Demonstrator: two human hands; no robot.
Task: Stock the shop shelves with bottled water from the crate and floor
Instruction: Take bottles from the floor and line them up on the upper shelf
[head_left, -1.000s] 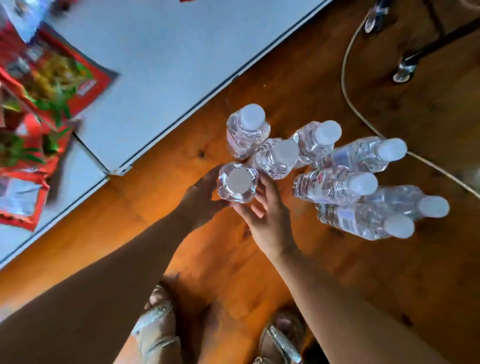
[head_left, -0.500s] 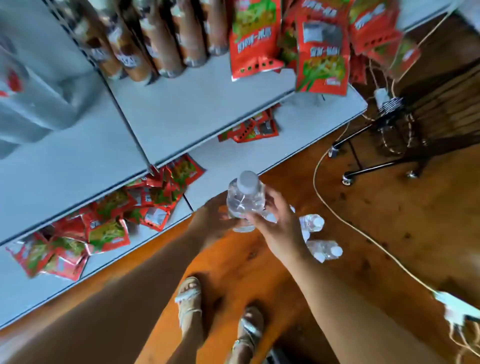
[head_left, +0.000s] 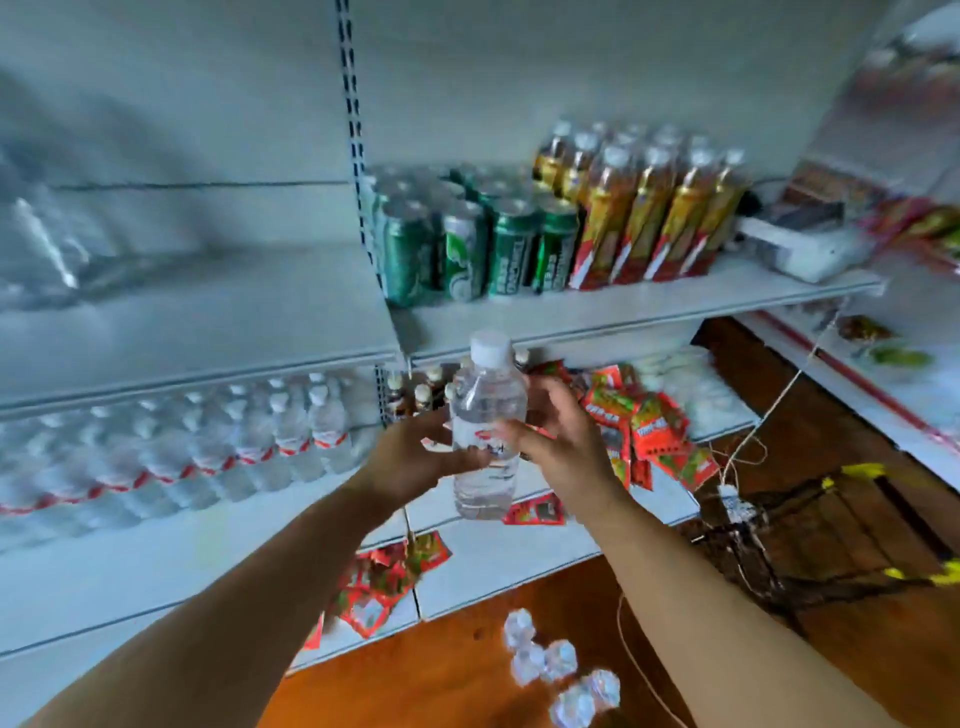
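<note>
I hold one clear water bottle (head_left: 485, 415) with a white cap upright in front of the shelving, at chest height. My left hand (head_left: 415, 457) grips its lower left side and my right hand (head_left: 558, 441) grips its right side. Rows of the same bottled water (head_left: 218, 447) with red-and-white labels stand on the left middle shelf (head_left: 208, 525). Several more water bottles (head_left: 561, 670) stand on the wooden floor below, seen from above.
Green cans (head_left: 467, 249) and gold-labelled drink bottles (head_left: 644, 218) fill the upper right shelf (head_left: 623, 312). Red snack packets (head_left: 644, 431) lie on the lower right shelves. A white cable (head_left: 748, 447) hangs by a dark stand (head_left: 831, 525) on the floor (head_left: 457, 670) at the right.
Both hands have lifted one bottle off the floor cluster up to shelf height. My view has swung from the floor up to the shelves.
</note>
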